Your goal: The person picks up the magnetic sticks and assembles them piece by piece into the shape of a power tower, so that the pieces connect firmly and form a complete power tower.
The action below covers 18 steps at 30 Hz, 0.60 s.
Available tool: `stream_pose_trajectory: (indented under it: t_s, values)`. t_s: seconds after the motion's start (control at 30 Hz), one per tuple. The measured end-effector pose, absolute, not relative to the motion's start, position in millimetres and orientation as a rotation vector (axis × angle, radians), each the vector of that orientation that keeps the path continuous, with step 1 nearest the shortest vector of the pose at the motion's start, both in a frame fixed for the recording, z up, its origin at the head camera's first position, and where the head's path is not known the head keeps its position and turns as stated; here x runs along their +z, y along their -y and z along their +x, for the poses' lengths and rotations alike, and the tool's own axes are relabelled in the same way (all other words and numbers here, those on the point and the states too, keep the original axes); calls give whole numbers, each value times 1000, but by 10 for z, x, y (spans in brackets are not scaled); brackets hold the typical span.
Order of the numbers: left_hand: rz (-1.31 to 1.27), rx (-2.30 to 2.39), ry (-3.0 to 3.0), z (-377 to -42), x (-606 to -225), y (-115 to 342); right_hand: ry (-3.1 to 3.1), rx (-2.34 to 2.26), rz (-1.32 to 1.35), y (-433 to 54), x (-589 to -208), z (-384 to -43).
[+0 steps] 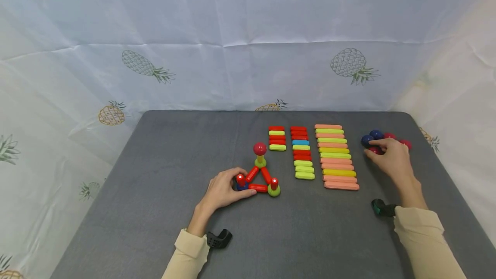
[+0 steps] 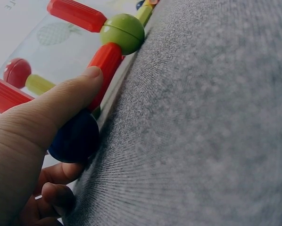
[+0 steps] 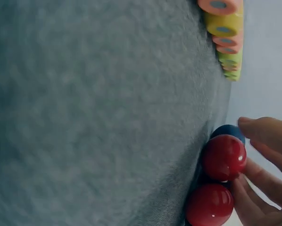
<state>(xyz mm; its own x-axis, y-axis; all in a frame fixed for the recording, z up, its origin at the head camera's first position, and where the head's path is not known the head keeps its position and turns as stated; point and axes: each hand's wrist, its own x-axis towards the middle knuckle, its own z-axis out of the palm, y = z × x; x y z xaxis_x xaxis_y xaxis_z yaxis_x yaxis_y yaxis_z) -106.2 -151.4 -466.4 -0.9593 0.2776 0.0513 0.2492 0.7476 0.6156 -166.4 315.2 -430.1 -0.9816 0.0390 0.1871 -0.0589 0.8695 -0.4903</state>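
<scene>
A magnetic stick-and-ball triangle of red sticks (image 1: 258, 188) stands on the table, with upright sticks at its corners. One upright carries a red ball (image 1: 259, 149); a green ball (image 1: 274, 190) forms the near right corner. My left hand (image 1: 223, 190) grips the blue corner ball (image 2: 75, 137), thumb along a red stick (image 2: 106, 77) and fingers around the ball's far side. Over at the right, my right hand (image 1: 393, 160) reaches into a cluster of loose balls. Its fingertips are spread beside a red ball (image 3: 224, 158) and a dark blue ball (image 3: 229, 132).
Short sticks (image 1: 277, 137), medium sticks (image 1: 302, 152) and long sticks (image 1: 336, 156) lie in three columns between the hands. Another red ball (image 3: 210, 205) sits near the right fingers. A pineapple-print cloth (image 1: 232, 72) hangs behind the grey table (image 1: 174, 154).
</scene>
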Motion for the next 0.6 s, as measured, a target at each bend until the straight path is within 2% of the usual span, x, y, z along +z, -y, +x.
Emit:
stream_pose_trajectory:
  t_s: [0.6]
  values:
    - [445,1017,-2891,-1054,-4660,1519,2942,634,76,-3150,-4271,-1662]
